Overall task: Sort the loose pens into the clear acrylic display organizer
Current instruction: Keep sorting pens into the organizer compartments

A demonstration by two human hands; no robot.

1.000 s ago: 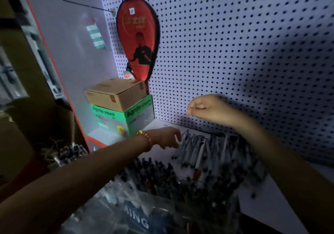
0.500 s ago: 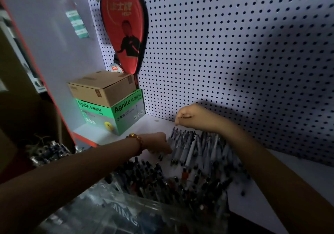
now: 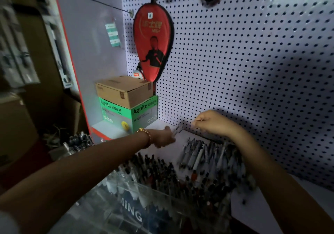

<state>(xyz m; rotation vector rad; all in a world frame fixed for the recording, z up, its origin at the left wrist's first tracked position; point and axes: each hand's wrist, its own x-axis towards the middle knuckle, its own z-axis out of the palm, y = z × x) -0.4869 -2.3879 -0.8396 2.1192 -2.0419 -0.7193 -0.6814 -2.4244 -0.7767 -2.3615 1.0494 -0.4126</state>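
The clear acrylic organizer [image 3: 126, 194] with white lettering stands on the shelf in front of me. Its stepped rows hold several dark pens [image 3: 153, 170] and, further back, several white-barrelled pens [image 3: 197, 157]. My left hand [image 3: 163, 137], a bead bracelet on its wrist, is raised above the back row and grips a blurred pen or small bunch of pens [image 3: 178, 129] pointing up to the right. My right hand [image 3: 211, 122] is curled just right of those pens, thumb and finger pinching something small and thin that I cannot make out.
A white pegboard wall [image 3: 244, 71] stands right behind the organizer, with a red racket cover [image 3: 153, 42] hanging on it. A cardboard box [image 3: 124, 91] sits on a green box [image 3: 130, 113] in the shelf's left corner. More pens [image 3: 79, 139] are down at the left.
My left hand has lifted off the pen rows with pens in its grip, up towards my right hand. My right hand stays curled near the pegboard. My head has shifted.
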